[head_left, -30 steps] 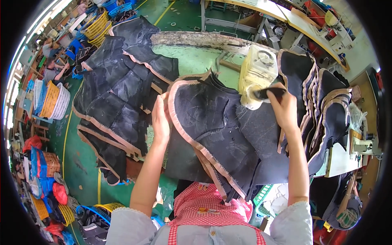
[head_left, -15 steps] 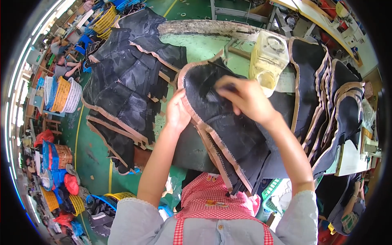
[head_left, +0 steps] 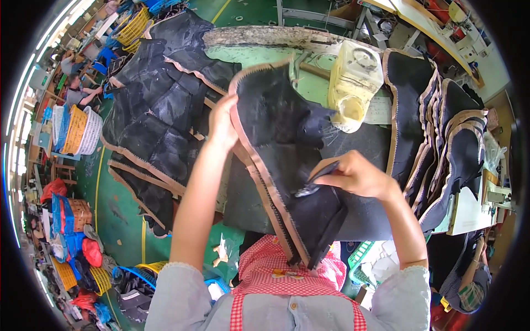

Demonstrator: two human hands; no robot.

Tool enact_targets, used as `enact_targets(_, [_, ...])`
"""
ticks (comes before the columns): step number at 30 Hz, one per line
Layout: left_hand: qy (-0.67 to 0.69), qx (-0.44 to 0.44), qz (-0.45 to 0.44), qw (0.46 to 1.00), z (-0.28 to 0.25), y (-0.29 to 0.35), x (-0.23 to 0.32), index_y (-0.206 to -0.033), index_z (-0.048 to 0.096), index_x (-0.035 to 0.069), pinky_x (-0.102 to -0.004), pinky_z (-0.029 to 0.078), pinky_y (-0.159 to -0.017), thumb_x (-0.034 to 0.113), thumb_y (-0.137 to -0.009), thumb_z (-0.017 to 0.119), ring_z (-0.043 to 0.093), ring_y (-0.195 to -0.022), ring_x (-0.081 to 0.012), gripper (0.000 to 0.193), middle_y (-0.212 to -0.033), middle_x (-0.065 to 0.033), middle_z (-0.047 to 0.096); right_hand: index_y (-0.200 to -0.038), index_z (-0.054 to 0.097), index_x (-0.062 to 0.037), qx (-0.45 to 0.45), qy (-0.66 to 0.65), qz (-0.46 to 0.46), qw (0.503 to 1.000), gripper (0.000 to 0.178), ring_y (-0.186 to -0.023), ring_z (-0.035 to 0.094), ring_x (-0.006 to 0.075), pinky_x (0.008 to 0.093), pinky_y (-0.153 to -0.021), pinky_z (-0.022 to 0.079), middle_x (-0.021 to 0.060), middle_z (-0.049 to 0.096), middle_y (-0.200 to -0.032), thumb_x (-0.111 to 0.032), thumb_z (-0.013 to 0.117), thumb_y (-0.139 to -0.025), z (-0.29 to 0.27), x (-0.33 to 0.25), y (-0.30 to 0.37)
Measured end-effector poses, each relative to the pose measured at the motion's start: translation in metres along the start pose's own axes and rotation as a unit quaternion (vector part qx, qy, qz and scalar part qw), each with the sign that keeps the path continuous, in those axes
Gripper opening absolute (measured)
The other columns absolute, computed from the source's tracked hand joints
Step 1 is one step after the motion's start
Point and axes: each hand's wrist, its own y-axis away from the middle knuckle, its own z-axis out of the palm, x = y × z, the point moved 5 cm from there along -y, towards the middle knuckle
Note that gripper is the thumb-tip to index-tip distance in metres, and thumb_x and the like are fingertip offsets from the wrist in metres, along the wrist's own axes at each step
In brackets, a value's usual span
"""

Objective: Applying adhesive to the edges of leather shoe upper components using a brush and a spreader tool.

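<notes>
A black shoe-upper-like panel [head_left: 273, 118] with a tan, zigzag-notched border lies in front of me, its lower end reaching toward my apron. My left hand [head_left: 222, 126] is closed on the panel's left border, near its rounded top. In my right hand [head_left: 356, 174] is a small dark brush [head_left: 316, 185]. Its pale, whitish end rests on or just over the lower part of the panel; contact is hard to make out. Another tan-edged strip shows beneath the panel's left side. Whitish smears mark the upper part of the black surface.
Overlapping black panels [head_left: 149, 121] spread along the left side. More tan-edged panels [head_left: 411, 105] are stacked at the right. A yellowed glue container [head_left: 356, 71] stands beyond the panel, beside a hammer [head_left: 314, 70]. Plastic baskets [head_left: 88, 132] and a seated person [head_left: 80, 91] are farther left.
My right hand has moved with the brush from the panel's upper part down toward its lower part. My left hand has shifted slightly up and left along the border.
</notes>
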Motion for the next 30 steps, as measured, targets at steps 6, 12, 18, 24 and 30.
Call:
enact_targets(6, [-0.086,0.007,-0.023,0.996,0.029,-0.016,0.028,-0.123,0.058,0.006,-0.0363,0.045,-0.097,0.028,-0.095,0.056,0.06,-0.109,-0.0206,0.035,-0.117,-0.0073,0.064,-0.095,0.069,0.0012,0.433,0.206,0.119,0.87,0.023,-0.052,0.054,0.0119,0.0305,-0.05,0.043,0.0076,0.063,-0.065,-0.02,0.069,-0.088,-0.099,0.03,0.02])
enact_targets(12, [0.066,-0.125,-0.091,0.986,0.0,0.036,-0.006,-0.126,0.056,0.002,-0.0383,0.045,-0.099,0.03,-0.097,0.047,0.06,-0.111,-0.0236,0.041,-0.12,-0.0105,0.065,-0.083,0.068,0.0032,0.483,-0.055,0.167,0.858,0.022,-0.047,0.044,0.0078,0.0284,-0.045,0.033,-0.0002,0.054,-0.056,-0.019,0.07,-0.085,-0.122,0.095,0.038])
enact_targets(18, [-0.041,-0.022,0.029,0.998,-0.009,0.042,-0.015,-0.125,0.053,0.003,-0.0302,0.047,-0.095,0.006,-0.096,0.045,0.062,-0.107,-0.0159,0.03,-0.117,-0.0062,0.063,-0.071,0.065,-0.0044,0.113,-0.191,0.129,0.966,0.029,-0.045,0.047,0.0074,0.0235,-0.045,0.035,-0.0019,0.053,-0.052,-0.029,0.072,-0.086,-0.036,0.028,-0.014])
enact_targets(24, [-0.079,0.091,0.112,0.986,0.009,0.034,-0.022,-0.116,0.058,0.001,-0.0254,0.048,-0.083,0.001,-0.094,0.046,0.06,-0.093,-0.0103,0.025,-0.101,-0.002,0.063,-0.095,0.068,-0.0011,0.166,0.044,-0.03,0.985,0.02,-0.067,0.065,0.0176,0.0306,-0.062,0.05,0.011,0.067,-0.074,-0.02,0.068,-0.089,-0.028,0.016,-0.025])
enact_targets(30, [-0.127,0.112,0.181,0.969,-0.004,0.027,-0.025,-0.109,0.064,0.003,-0.0186,0.038,-0.071,0.001,-0.093,0.05,0.048,-0.077,-0.0023,0.021,-0.09,0.0052,0.057,-0.093,0.068,-0.0036,0.059,0.004,-0.05,0.997,0.013,-0.08,0.068,0.0269,0.0337,-0.07,0.053,0.0108,0.069,-0.088,-0.014,0.07,-0.085,0.037,-0.002,0.067])
